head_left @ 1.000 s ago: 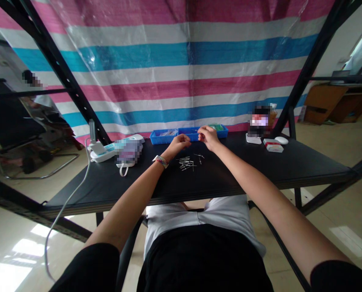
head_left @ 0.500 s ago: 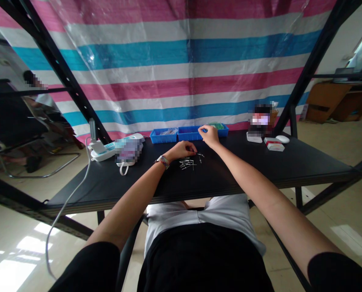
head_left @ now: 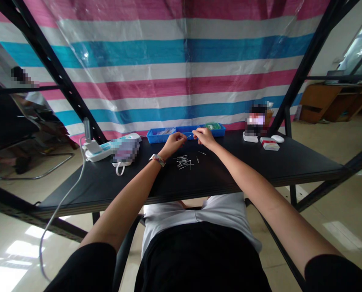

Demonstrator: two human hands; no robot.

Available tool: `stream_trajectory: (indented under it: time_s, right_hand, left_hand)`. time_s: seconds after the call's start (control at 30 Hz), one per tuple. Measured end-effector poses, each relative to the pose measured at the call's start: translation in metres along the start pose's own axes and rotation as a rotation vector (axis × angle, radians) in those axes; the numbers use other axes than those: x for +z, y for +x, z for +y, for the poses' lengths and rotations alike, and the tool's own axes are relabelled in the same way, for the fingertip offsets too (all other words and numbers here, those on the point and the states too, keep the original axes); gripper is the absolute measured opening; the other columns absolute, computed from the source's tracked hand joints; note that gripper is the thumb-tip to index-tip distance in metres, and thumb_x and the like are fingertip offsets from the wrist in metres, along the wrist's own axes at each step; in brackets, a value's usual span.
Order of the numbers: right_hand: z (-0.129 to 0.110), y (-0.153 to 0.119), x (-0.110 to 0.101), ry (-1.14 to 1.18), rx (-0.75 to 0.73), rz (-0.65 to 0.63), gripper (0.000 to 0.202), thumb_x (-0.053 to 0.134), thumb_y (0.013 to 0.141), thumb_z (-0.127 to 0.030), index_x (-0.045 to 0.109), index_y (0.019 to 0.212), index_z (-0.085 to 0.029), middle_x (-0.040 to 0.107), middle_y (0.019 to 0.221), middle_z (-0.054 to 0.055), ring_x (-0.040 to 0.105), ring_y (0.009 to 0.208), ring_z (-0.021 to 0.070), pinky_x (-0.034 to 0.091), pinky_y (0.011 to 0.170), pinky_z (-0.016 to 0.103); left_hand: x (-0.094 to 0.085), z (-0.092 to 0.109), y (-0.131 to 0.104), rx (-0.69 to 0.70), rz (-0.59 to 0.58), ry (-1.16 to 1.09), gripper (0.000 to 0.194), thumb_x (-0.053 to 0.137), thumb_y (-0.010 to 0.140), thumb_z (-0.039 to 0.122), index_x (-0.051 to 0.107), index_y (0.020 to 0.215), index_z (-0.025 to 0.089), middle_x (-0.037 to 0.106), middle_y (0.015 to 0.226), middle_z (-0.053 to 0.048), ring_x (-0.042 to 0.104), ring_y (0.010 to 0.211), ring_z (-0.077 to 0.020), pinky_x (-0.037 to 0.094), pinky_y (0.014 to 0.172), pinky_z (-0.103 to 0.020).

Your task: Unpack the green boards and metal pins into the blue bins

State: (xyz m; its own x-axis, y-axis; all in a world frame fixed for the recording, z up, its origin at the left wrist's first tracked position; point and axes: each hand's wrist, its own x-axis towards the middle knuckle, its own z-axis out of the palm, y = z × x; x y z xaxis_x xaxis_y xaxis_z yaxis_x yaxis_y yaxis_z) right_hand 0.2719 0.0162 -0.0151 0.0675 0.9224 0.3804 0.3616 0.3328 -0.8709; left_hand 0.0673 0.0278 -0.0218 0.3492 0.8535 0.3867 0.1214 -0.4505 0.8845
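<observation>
My left hand (head_left: 174,142) and my right hand (head_left: 203,137) are raised close together over the back of the black table (head_left: 260,166), fingertips pinched and facing each other. A thin metal pin (head_left: 189,136) shows between them, held at my left fingertips. My right fingers pinch something too small to make out. Below the hands, a loose pile of several pins (head_left: 183,163) lies on the table. Just behind the hands stands a row of shallow blue trays (head_left: 161,136); the right one holds green parts (head_left: 215,126).
A white power strip (head_left: 97,151) with a cable sits at the left, beside a blurred pouch (head_left: 124,150). At the right are a white mouse (head_left: 278,138) and a red-and-white box (head_left: 269,144). Black frame posts flank the table; a striped tarp hangs behind. A person sits far left.
My left hand rose from the pin pile with a pin. My right hand came back from the blue tray. Both hands now meet above the table.
</observation>
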Motion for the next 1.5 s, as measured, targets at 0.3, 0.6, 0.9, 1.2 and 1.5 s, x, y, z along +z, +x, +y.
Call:
stream_trajectory:
  time_s: [0.3,0.6,0.9,1.2,1.5]
  right_hand:
    - [-0.005,-0.007,0.008,0.091,0.083,-0.135,0.033,0.066,0.101,-0.027,0.066,0.069,-0.016,0.07,0.063,0.001,0.054,0.039,0.0076,0.037,0.038,0.018]
    - [-0.011,-0.01,0.008,0.208,0.096,-0.156,0.032,0.06,0.101,-0.024,0.066,0.071,-0.017,0.068,0.065,0.0,0.055,0.041,0.0084,0.039,0.039,0.019]
    - [-0.012,-0.013,0.008,0.22,0.028,-0.133,0.018,0.069,0.092,-0.022,0.069,0.074,-0.018,0.077,0.079,0.002,0.058,0.046,0.008,0.042,0.042,0.019]
    - [-0.013,-0.015,0.01,0.194,0.001,-0.136,0.014,0.08,0.084,-0.026,0.074,0.075,-0.018,0.077,0.075,0.002,0.06,0.049,0.0092,0.047,0.045,0.019]
    - [-0.014,-0.015,0.009,0.184,-0.013,-0.081,0.014,0.085,0.081,-0.027,0.074,0.077,-0.018,0.067,0.062,-0.002,0.06,0.049,0.0104,0.047,0.046,0.019]
  left_hand:
    - [-0.002,-0.002,0.001,0.057,0.084,-0.017,0.016,0.08,0.08,0.031,0.071,0.081,0.017,0.068,0.076,-0.003,0.061,0.068,-0.0133,0.052,0.062,-0.023]
    - [-0.001,0.003,-0.001,0.067,0.079,-0.003,0.018,0.078,0.08,0.033,0.072,0.081,0.017,0.065,0.075,-0.002,0.058,0.068,-0.0127,0.051,0.064,-0.024]
    - [-0.003,0.006,-0.002,-0.084,0.08,-0.086,0.041,0.073,0.095,0.043,0.055,0.067,0.02,0.053,0.059,0.001,0.05,0.053,-0.0103,0.041,0.053,-0.024]
    - [-0.004,0.01,-0.003,-0.187,0.082,-0.097,0.041,0.069,0.098,0.042,0.054,0.067,0.02,0.051,0.056,0.002,0.047,0.049,-0.0092,0.037,0.049,-0.021]
    - [-0.002,0.011,-0.006,-0.173,0.063,-0.131,0.041,0.073,0.093,0.043,0.052,0.066,0.02,0.051,0.06,0.002,0.051,0.054,-0.0093,0.042,0.053,-0.021]
